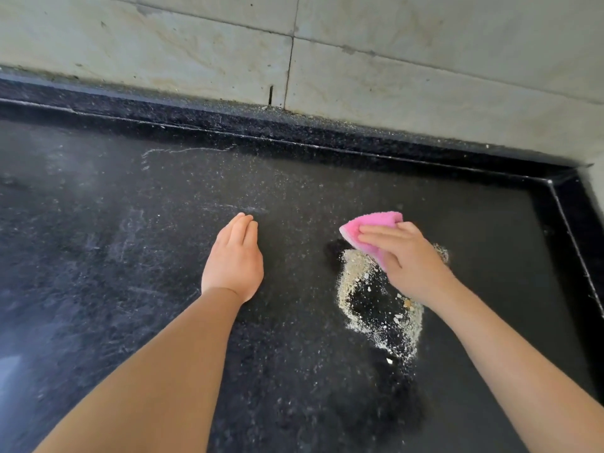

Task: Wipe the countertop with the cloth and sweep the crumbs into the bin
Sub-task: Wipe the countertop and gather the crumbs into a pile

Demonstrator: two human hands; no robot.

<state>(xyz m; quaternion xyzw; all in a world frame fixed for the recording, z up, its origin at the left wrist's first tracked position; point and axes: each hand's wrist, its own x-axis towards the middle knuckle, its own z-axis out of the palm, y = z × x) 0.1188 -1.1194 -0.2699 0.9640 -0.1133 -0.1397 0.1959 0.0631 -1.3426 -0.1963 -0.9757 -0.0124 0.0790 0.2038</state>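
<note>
From the head view, we're looking down on a dark speckled countertop (130, 256), and both bare forearms are reaching in from the bottom edge. The right hand (405, 256) is on the pink cloth (376, 223), fingers flat and spread across the top of it, pressing it down onto the stone rather than pinching it; the cloth pokes out past the fingertips on the far side and the left. Right below that hand sits the crumbs (376, 302), a pale heap swept into a rough ring, with one end touching the cloth's near edge and the rest trailing toward the person; the right wrist covers part of the ring's right side. Fine specks are scattered thinly over the surface to the left and beyond. The left hand (233, 256) is well apart from the cloth, fingers straight and held together, holding nothing, low over the counter; whether it touches the stone I cannot tell. Behind it all, a raised black lip (294, 129) runs along the back and turns down the right side at the corner, and above it stands a pale tiled wall (425, 76) with stained grout lines.
</note>
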